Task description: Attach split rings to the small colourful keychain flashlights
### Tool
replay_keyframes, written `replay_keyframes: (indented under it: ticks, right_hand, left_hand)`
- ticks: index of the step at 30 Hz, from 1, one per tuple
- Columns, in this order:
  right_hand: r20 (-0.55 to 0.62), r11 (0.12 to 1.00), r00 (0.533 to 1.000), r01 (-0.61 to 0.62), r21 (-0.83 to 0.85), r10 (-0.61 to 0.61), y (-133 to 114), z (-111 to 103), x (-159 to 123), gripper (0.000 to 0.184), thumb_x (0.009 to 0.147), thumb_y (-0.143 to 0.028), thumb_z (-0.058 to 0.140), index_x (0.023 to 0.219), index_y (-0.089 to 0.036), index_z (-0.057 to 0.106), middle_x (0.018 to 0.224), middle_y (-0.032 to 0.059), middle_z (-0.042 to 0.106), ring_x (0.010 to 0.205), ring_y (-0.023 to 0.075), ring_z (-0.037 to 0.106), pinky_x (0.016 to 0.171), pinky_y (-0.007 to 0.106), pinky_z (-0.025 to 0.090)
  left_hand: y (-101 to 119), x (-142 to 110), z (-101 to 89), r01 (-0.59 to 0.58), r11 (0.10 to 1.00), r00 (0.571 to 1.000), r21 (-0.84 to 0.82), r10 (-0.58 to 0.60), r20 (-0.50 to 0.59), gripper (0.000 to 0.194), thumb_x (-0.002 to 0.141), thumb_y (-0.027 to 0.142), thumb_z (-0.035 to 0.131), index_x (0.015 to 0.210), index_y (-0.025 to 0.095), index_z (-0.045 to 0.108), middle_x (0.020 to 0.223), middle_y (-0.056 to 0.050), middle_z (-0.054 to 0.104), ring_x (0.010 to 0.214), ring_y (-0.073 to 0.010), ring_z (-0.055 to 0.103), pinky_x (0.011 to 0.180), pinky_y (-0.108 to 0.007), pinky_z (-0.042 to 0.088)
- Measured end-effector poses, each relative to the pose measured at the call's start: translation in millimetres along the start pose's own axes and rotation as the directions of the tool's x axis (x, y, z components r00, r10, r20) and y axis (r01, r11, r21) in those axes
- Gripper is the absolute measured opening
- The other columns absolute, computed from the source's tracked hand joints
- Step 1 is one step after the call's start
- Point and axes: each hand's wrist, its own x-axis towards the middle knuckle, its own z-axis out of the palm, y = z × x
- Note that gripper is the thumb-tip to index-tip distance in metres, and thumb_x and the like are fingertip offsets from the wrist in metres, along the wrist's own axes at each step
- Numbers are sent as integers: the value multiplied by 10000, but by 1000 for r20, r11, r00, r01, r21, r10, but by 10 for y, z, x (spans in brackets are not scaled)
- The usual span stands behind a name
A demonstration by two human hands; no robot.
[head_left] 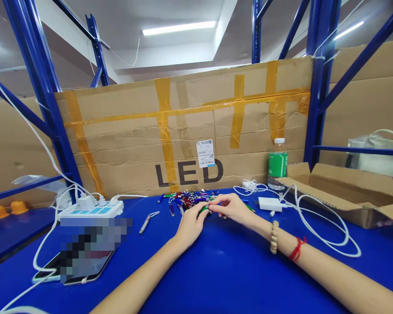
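My left hand is closed around a small green metallic piece, most of it hidden by the fingers. From the right, my right hand meets it with thumb and forefinger pinched at the end of that piece. Just behind both hands lies a pile of small shiny tubes in blue, red, purple and green, some with metal clips. A single silver tube with a wire clip rests apart, left of my left hand.
To the left are a white power strip with plugs and a tablet, partly pixelated. On the right stand a green-labelled bottle, a white adapter with looped cables, and an open cardboard box. A cardboard wall closes the back.
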Motion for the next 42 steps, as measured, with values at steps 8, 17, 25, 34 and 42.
replay_keyframes:
  ticks: [8, 17, 25, 34, 42]
  right_hand:
    - [41, 999, 999, 32, 12, -32, 54, -44, 17, 322, 588, -434, 688, 665, -124, 651, 574, -3, 561, 438, 65, 450, 383, 195, 358]
    - [91, 974, 976, 207, -88, -200, 139, -111, 38, 210, 615, -352, 694, 620, -146, 659, 677, 35, 650, 653, 133, 570, 636, 263, 445]
    - [114, 957, 968, 239, -164, -222, 74, -104, 5, 223, 656, -352, 666, 587, -143, 626, 630, 30, 631, 619, 128, 554, 619, 262, 425]
    - [84, 993, 995, -43, -112, 53, 66, -24, -7, 388, 618, -493, 644, 513, -133, 542, 489, -20, 512, 439, 62, 408, 426, 202, 337]
    - [45, 992, 992, -113, -59, 115, 94, 22, -10, 427, 613, -537, 625, 527, -129, 529, 471, -24, 496, 409, 44, 405, 384, 168, 315]
  left_hand:
    - [1, -19, 3, 13, 1000, 996, -19, -12, 88, 239, 869, 293, 322, 933, 179, 522, 897, -27, 604, 809, -142, 543, 751, -251, 403]
    - [-14, -35, 13, -10, 997, 987, 79, -3, 161, 238, 865, 273, 311, 856, 187, 533, 751, 3, 581, 693, -132, 525, 631, -221, 368]
    - [9, -48, 4, -57, 993, 985, 103, 39, 167, 253, 865, 247, 336, 883, 177, 578, 789, -10, 627, 706, -136, 562, 656, -219, 392]
    - [-21, -47, 16, -130, 986, 989, 101, 123, 77, 256, 842, 193, 399, 963, 199, 624, 920, -34, 660, 812, -156, 591, 749, -252, 443]
    - [-32, -24, -8, -147, 967, 989, 209, 142, 37, 230, 838, 195, 424, 921, 202, 639, 831, -36, 644, 772, -156, 564, 709, -255, 431]
